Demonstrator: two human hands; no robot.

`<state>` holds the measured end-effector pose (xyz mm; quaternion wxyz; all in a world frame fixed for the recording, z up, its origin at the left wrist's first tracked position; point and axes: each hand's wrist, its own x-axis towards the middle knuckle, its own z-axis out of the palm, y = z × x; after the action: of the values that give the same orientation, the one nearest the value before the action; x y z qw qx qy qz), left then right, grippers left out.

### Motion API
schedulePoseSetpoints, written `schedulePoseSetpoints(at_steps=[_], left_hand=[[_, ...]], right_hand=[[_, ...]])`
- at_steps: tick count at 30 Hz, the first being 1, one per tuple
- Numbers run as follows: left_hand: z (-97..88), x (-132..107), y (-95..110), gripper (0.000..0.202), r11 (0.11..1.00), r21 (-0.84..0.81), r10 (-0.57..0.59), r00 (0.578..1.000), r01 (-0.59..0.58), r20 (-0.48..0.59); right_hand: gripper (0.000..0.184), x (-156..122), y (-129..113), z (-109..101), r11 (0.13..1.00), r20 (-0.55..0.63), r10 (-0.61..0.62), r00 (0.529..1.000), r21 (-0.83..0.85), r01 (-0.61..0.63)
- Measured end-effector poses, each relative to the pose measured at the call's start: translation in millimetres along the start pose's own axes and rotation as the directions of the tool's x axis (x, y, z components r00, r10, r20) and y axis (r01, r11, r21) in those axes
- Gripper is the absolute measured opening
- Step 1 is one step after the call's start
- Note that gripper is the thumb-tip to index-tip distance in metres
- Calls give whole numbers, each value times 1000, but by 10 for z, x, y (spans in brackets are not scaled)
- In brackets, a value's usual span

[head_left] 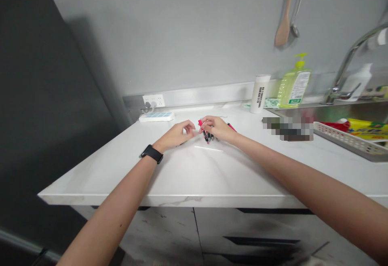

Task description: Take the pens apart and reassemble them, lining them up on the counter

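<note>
Both my hands rest on the white marble counter [188,173]. My right hand [216,127] is closed around a red pen [202,129] with a black tip, and several more pens poke out under its fingers. My left hand [179,134], a black watch on its wrist, has its fingers curled in a pinch right beside the red pen's top end; whether it touches the pen I cannot tell. Another red pen [232,127] lies behind the right hand. A thin white stick [208,148] lies flat just in front of both hands.
A white power strip [157,116] lies by the wall socket [153,100]. A white cylinder [260,93] and a green soap bottle [294,83] stand at the back. At right are a sink with a tap [348,64] and a white tray [348,141]. A wooden spoon [285,19] hangs on the wall.
</note>
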<state>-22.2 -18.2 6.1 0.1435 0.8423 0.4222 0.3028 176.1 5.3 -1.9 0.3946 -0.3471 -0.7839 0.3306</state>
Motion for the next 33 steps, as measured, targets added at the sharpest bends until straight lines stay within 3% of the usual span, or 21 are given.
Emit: schedulePoseSetpoints(at_steps=[4,10,16,20,26,30,33], left_hand=[[61,-48,22,17,994,69,64,971,-82,230],[56,-40,74,12,994,49,81,950,-100,302],[-79,-18,31,18,996,85,-41,970,21,240],[-80,-6,-31,18,1000,22,-13,989,10,148],[-134,33,91,16,998,63,-30,986,20,161],[-202,38,235,14,991,129,5,992,-22,126],[-159,-22,254,13,985,172,-5,1000,6,-7]], right_hand=[[14,21,51,-7,998,-34,64,997,0,-64],[26,-32,30,6,980,-25,110,994,-164,-113],[20,-89,4,31,937,28,62,998,-346,-48],[21,-93,48,26,918,106,63,992,-396,-16],[17,-103,43,14,880,217,-58,974,-449,153],[37,-100,-48,40,867,129,-74,989,-482,128],[32,-93,-87,56,903,110,-106,988,-405,142]])
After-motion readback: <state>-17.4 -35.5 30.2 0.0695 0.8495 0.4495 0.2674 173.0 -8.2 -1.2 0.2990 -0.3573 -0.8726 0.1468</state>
